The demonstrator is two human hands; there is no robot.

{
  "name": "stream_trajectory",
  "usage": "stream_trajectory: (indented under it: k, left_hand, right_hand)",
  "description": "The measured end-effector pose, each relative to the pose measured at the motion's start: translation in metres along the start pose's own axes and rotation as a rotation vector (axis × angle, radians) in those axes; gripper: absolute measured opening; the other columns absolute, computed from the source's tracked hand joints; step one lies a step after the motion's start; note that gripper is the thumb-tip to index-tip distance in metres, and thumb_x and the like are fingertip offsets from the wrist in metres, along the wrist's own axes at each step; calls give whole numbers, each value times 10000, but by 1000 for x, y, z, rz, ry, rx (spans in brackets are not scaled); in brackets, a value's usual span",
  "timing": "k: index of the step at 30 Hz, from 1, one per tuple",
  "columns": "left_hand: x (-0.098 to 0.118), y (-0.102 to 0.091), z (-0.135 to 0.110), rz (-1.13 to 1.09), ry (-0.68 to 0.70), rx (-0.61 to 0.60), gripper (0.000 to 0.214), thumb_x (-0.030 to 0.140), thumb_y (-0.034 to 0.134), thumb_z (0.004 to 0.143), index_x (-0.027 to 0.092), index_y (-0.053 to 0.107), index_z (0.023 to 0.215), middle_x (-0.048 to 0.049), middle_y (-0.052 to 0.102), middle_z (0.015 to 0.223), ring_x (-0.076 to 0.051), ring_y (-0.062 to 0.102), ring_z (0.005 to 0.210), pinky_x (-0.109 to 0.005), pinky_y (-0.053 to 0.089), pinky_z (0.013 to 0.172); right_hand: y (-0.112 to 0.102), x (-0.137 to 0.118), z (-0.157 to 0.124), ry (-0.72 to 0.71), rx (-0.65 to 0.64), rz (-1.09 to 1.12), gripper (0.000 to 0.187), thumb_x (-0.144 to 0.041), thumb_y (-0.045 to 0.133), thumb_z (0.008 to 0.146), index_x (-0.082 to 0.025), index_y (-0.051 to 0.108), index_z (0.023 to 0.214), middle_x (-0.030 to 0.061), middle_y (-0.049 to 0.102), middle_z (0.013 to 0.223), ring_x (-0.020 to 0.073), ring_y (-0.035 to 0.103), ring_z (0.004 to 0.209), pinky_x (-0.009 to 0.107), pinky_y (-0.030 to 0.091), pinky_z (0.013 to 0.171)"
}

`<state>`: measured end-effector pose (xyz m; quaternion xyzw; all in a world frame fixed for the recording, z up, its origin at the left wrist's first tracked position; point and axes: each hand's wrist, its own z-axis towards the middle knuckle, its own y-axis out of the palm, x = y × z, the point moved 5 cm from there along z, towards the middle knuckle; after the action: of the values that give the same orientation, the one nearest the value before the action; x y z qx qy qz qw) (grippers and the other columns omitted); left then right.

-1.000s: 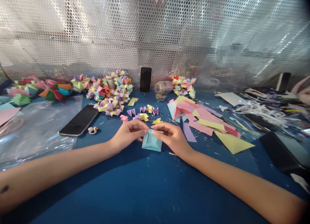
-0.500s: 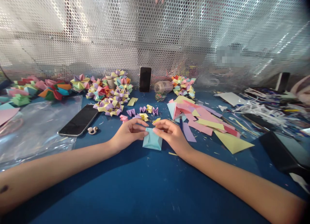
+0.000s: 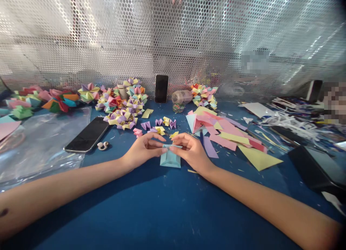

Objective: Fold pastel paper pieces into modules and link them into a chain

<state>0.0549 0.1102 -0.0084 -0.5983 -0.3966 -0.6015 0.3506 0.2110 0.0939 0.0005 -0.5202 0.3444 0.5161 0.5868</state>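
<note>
A small folded square of light blue paper [image 3: 170, 160] is held between my two hands, just above or on the blue tabletop. My left hand [image 3: 147, 147] pinches its upper left edge between thumb and fingers. At the upper right edge, my right hand [image 3: 190, 151] grips it the same way, thumb on the near face. The fingertips behind the paper are partly hidden. Just beyond my fingers lie several small folded paper pieces, among them a purple one [image 3: 145, 125], a pink one [image 3: 138, 132] and a yellow one [image 3: 160, 130].
Coloured paper scraps [image 3: 227, 134] lie to the right, and a black phone [image 3: 88, 134] with earbuds [image 3: 103, 146] to the left. Folded paper clusters [image 3: 124, 113], a standing phone [image 3: 161, 88] and a clear jar [image 3: 182, 97] line the back before a perforated metal panel [image 3: 121, 34].
The top edge of the light blue paper has tipped or folded toward me, with both thumbs now lying across it. My hands have stayed in nearly the same place.
</note>
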Motion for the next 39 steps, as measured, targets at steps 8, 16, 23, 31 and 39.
stream_trajectory:
  k: [8, 16, 23, 31, 39]
  left_hand:
    - [3, -4, -3, -3, 122, 57, 220, 228, 702, 707, 152, 501, 756, 35, 624, 586, -48, 549, 517, -160, 458, 550]
    - [5, -3, -3, 118, 120, 52, 308, 231, 736, 657, 172, 468, 799, 60, 554, 547, -60, 508, 469, -178, 405, 492]
    - [10, -10, -5, 37, 259, 156, 336, 252, 725, 681, 178, 400, 724, 89, 474, 537, -29, 444, 466, -145, 360, 476]
    - [6, -7, -4, -50, 78, 140, 349, 259, 733, 664, 187, 453, 861, 37, 579, 706, -97, 573, 631, -206, 480, 563]
    - [3, -1, -2, 76, 80, 14, 278, 232, 697, 706, 167, 476, 862, 49, 562, 572, -47, 437, 463, -170, 293, 462]
  right_hand:
    - [2, 0, 0, 37, -26, -22, 231, -335, 670, 728, -206, 592, 903, 19, 652, 771, 151, 615, 709, 280, 469, 631]
    - [4, -5, -1, -43, -10, -35, 231, -365, 643, 749, -201, 582, 900, 19, 641, 747, 148, 608, 674, 287, 476, 630]
    - [6, -8, -4, -100, 16, -105, 608, -308, 759, 595, -226, 459, 1118, 43, 551, 986, 139, 580, 724, 295, 509, 645]
    - [-6, -8, -3, -95, 174, 15, 168, -264, 599, 765, -203, 586, 920, 31, 616, 837, 151, 607, 781, 302, 508, 730]
    - [-3, -3, 1, -66, 90, 9, 253, -276, 645, 749, -214, 614, 992, 36, 657, 841, 171, 633, 820, 333, 511, 762]
